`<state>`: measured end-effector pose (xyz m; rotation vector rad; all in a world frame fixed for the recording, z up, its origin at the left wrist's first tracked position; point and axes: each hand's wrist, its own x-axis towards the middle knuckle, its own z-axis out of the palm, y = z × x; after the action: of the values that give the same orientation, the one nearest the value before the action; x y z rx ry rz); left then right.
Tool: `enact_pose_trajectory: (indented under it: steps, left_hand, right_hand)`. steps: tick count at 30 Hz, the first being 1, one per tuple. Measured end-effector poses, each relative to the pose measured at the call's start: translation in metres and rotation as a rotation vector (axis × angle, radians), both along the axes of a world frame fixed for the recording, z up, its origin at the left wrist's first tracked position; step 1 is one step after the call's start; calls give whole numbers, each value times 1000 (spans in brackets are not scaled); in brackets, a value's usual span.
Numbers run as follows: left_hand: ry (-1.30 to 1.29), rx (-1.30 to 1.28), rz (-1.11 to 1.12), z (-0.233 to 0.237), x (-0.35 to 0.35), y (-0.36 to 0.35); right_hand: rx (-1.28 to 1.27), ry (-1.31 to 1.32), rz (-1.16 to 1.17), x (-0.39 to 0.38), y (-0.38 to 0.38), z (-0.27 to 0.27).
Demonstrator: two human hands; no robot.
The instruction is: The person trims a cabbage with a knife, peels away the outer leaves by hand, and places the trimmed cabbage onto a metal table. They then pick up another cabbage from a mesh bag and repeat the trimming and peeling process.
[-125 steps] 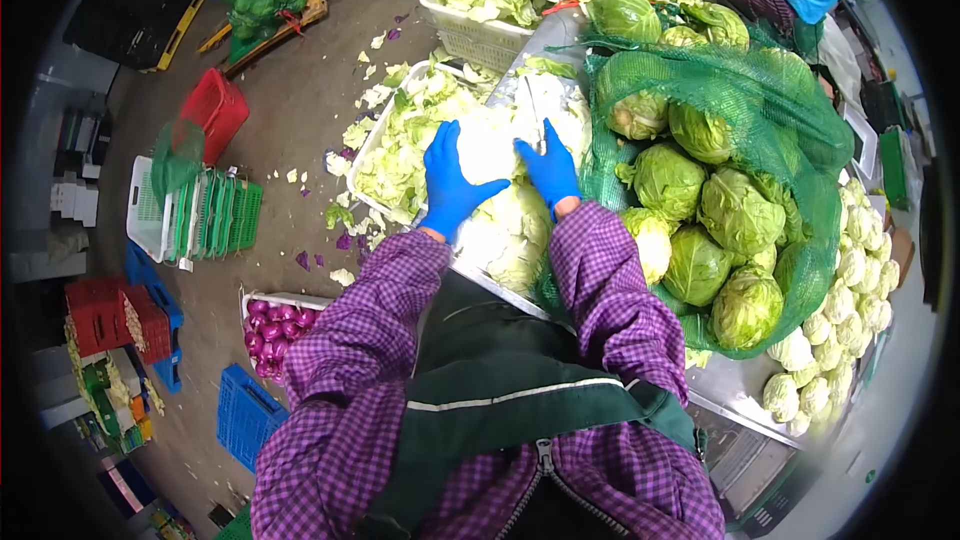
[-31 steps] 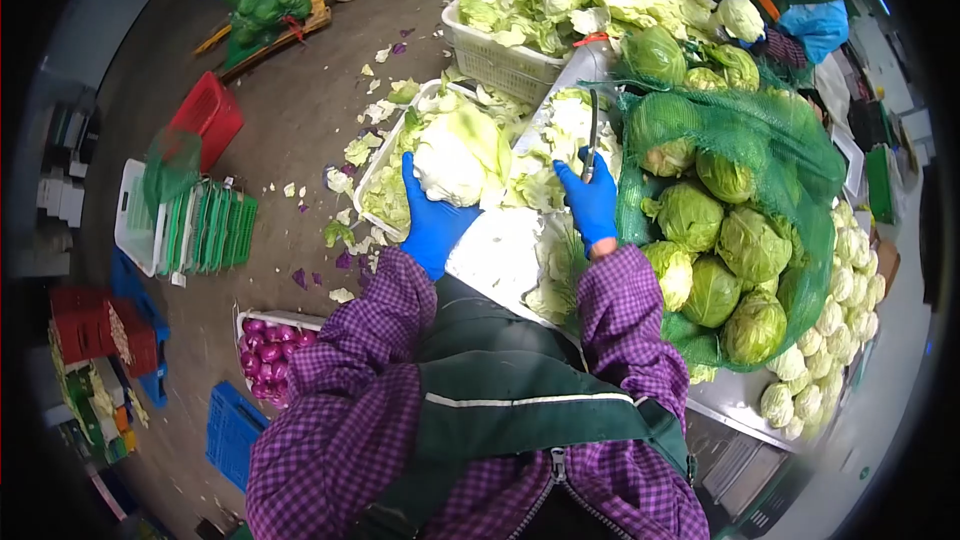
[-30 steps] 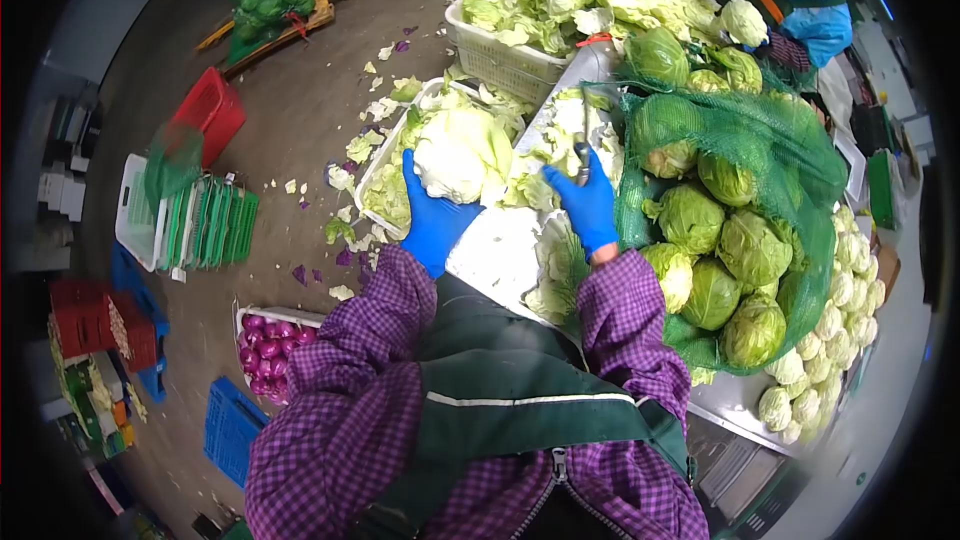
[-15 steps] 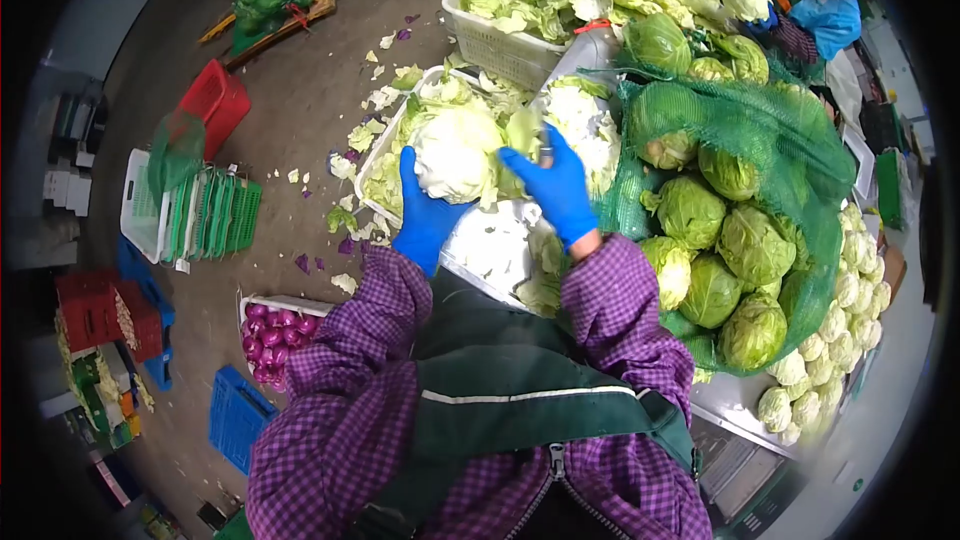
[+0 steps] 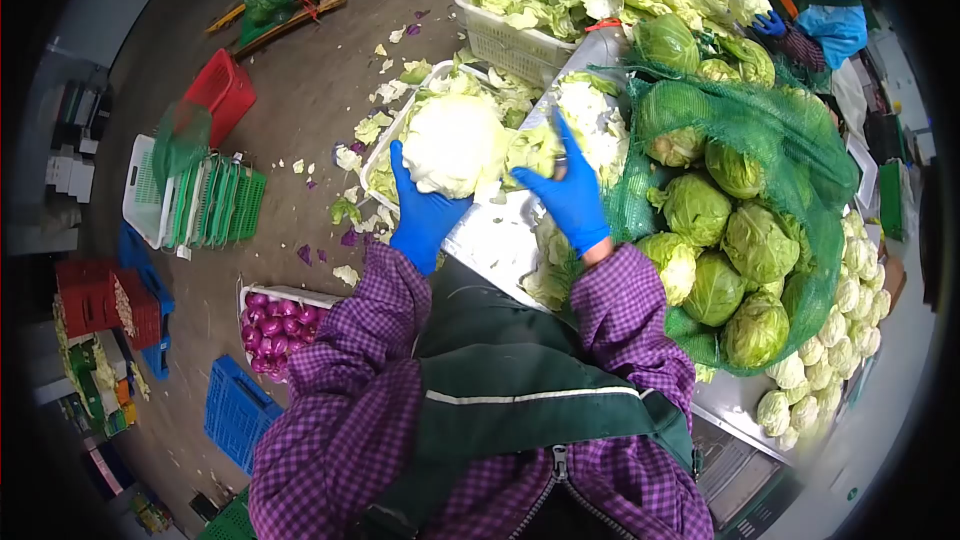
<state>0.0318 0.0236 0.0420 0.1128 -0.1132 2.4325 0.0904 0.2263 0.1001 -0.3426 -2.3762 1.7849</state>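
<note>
Many scraps (image 5: 372, 128) dot the floor (image 5: 290, 100) beside the table (image 5: 737, 403).

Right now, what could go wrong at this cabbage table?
The left hand alone seems to support the pale cabbage, so it might slip. Leaf scraps litter the floor, where someone could perhaps lose their footing. The small trimmed cabbages are piled near the edge of the metal table, so one might roll off.
</note>
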Motion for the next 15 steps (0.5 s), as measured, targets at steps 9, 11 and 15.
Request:
enact_pose_trajectory:
  steps: [9, 11, 15]
  left_hand:
    - [-235, -425, 70, 27, 17, 17]
    - [-230, -437, 67, 29, 17, 14]
    - [-230, -458, 83, 28, 21, 9]
  right_hand:
    - [288, -20, 98, -8, -19, 15]
    - [124, 22, -37, -5, -16, -3]
    - [-246, -69, -325, -13, 13, -29]
